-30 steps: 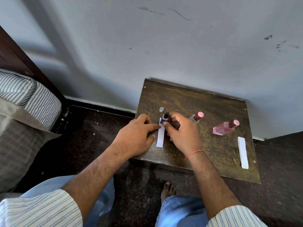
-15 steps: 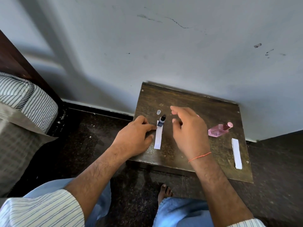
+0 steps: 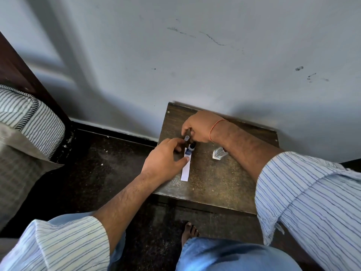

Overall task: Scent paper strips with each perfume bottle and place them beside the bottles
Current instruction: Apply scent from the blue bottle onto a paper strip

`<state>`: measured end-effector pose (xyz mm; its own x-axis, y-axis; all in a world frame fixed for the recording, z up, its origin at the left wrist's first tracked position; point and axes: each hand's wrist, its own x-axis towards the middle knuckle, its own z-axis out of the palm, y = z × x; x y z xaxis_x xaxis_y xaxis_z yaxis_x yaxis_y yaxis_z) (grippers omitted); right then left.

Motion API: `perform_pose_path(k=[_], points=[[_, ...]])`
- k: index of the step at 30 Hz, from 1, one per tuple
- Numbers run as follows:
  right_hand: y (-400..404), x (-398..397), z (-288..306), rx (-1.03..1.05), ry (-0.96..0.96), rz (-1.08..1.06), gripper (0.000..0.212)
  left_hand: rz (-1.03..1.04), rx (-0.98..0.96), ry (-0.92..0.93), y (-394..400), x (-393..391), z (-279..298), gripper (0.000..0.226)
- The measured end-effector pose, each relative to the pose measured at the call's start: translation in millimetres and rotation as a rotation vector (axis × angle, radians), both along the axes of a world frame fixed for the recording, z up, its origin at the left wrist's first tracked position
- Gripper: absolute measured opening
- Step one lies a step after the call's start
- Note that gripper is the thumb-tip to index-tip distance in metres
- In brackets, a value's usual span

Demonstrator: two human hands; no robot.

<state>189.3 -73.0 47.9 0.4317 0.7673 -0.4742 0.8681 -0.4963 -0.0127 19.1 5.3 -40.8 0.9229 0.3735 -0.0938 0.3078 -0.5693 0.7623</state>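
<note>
I see the right hand [image 3: 201, 127] pinching a small clear cap [image 3: 187, 138]. The left hand [image 3: 163, 159] lies loosely curled, thumb pressing the paper strip [image 3: 185, 171], blue bottle [image 3: 189, 150] just beside its fingers.

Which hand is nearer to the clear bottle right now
Right. The right hand is up-left of the clear bottle, pinching a small cap, its forearm passing just over the bottle. The left hand is farther left, thumb on the paper strip.
</note>
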Motion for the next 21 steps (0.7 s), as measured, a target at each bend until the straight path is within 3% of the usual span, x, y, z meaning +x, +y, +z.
perform_pose_path(k=[8, 14, 21], points=[[-0.3, 5.3, -15.0, 0.055, 0.030, -0.005, 0.037, 0.004, 0.038, 0.000, -4.3, 10.6, -1.1, 0.048], [-9.8, 10.9, 0.2, 0.207, 0.012, -0.089, 0.018, 0.044, 0.087, 0.010, -9.3, 11.0, -2.9, 0.041], [-39.3, 9.0, 28.2, 0.250, 0.024, -0.014, 0.027, 0.073, 0.079, 0.043, -9.6, 10.8, -1.7, 0.040]])
